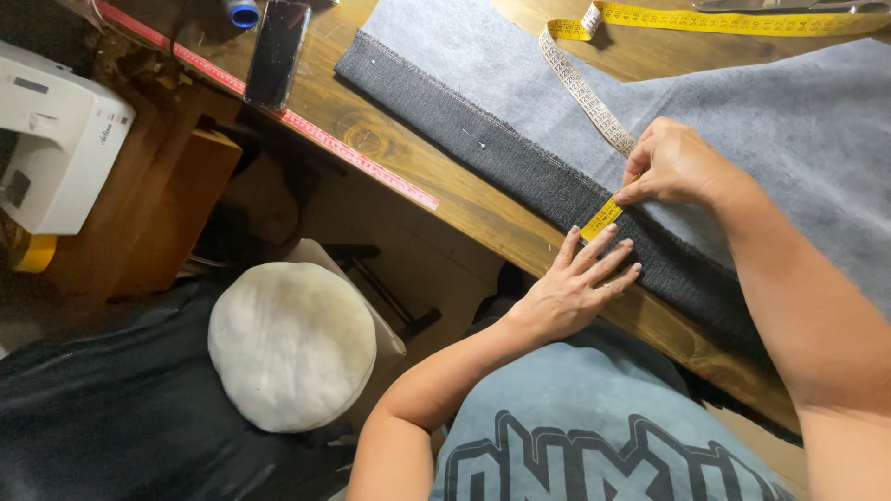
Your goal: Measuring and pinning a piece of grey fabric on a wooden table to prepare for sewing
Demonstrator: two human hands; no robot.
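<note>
We look down at our two bare hands on a wooden table [483,209]. Our right hand [676,167] has a narrow grip, pinching the yellow end of a measuring tape [601,219] against the dark hem band [520,172] of a grey denim cloth [742,121]. Our left hand [575,283] lies flat and open just below that pinch, fingers spread on the same band, holding nothing. The tape runs up and away from the right grip, curling across the cloth. Pins stick in the band to the left of our hands. Further left lie a dark phone [275,51] and a red ruler [306,125]. Below the table edge sits a round white cushion [292,345]; a white sewing machine [51,139] stands far left.
</note>
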